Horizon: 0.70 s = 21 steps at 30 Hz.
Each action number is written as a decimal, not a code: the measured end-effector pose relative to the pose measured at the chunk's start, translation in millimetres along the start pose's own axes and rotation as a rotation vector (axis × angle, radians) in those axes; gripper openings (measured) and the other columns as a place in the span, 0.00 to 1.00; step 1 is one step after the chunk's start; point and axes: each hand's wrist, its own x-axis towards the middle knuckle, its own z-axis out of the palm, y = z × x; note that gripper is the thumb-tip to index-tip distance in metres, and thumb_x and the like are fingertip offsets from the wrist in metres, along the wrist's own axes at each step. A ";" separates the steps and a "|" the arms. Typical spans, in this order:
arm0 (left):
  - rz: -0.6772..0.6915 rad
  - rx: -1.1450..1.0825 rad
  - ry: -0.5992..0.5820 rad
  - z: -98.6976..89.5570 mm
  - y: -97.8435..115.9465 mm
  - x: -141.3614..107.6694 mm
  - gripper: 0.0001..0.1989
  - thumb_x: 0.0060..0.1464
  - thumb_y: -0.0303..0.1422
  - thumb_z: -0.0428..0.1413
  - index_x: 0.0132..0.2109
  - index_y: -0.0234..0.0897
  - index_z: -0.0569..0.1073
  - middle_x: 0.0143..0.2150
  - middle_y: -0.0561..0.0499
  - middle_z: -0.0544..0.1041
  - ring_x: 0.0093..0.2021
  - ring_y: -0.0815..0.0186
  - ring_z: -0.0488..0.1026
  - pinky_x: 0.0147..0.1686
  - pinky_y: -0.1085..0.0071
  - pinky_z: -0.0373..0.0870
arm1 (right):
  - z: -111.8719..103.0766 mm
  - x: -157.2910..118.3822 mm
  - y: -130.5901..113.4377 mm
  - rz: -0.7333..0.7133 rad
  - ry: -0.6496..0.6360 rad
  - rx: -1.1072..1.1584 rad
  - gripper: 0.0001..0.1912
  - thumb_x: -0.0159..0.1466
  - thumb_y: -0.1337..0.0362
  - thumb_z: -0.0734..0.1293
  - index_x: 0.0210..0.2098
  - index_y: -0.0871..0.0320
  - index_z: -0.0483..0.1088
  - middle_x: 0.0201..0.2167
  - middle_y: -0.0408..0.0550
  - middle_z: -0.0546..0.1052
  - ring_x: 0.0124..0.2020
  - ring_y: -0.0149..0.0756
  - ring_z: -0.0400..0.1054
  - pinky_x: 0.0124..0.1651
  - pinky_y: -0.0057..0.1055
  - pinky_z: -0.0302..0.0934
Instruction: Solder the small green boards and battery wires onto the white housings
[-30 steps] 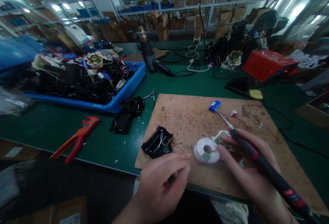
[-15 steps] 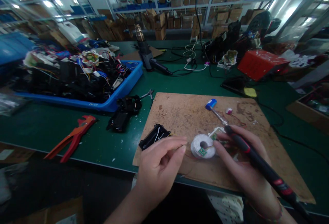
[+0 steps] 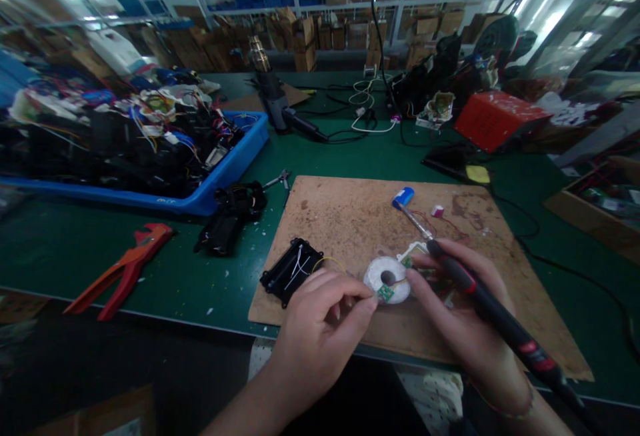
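Note:
My right hand [image 3: 473, 296] grips a black and red soldering iron [image 3: 483, 296], its metal shaft pointing up and left toward a small blue cylinder [image 3: 403, 197]. Thumb and fingers of that hand also come close to a white-edged green circuit piece, partly hidden behind them. A white ring-shaped roll [image 3: 374, 275] lies flat between my hands, with a small green circuit board [image 3: 385, 292] on its front edge. My left hand [image 3: 330, 313] is pinched at the board's left side; what its fingertips hold is too small to tell. Behind it sits a black plastic housing [image 3: 283, 276] with white and yellow wires.
A stained brown board [image 3: 340, 216] covers the work area on the green table [image 3: 200, 276]. To the left are red-handled cutters [image 3: 123, 269], black parts [image 3: 225, 223] and a full blue bin [image 3: 210, 199]. Farther back are a heat gun [image 3: 273, 99] and a red box [image 3: 500, 123].
My left hand has moved right, bringing its pinched fingertips to the small circuit board on the roll. The right hand keeps its hold on the soldering iron. The whole view has shifted slightly.

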 end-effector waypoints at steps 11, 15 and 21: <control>-0.020 -0.066 -0.076 7.0 0.1 4.5 0.05 0.59 0.25 0.61 0.36 0.38 0.79 0.48 0.50 0.81 0.23 0.77 0.65 0.27 0.75 0.67 | -1.9 0.4 4.2 -0.032 -0.017 -0.046 0.29 0.60 0.65 0.79 0.59 0.50 0.72 0.43 0.44 0.84 0.43 0.38 0.82 0.52 0.37 0.77; -0.084 -0.127 -0.159 6.6 -3.4 6.7 0.04 0.59 0.25 0.60 0.36 0.37 0.77 0.48 0.50 0.85 0.21 0.78 0.66 0.26 0.75 0.66 | -0.3 0.7 1.8 -0.032 -0.011 -0.047 0.29 0.60 0.65 0.79 0.59 0.50 0.72 0.43 0.44 0.84 0.42 0.37 0.82 0.51 0.35 0.77; -0.068 -0.118 -0.154 4.9 -3.8 7.3 0.05 0.57 0.24 0.60 0.34 0.37 0.75 0.47 0.49 0.86 0.20 0.77 0.63 0.25 0.74 0.64 | -2.3 -1.4 0.6 0.081 0.110 0.121 0.24 0.64 0.61 0.76 0.59 0.51 0.73 0.43 0.47 0.84 0.39 0.38 0.81 0.42 0.35 0.76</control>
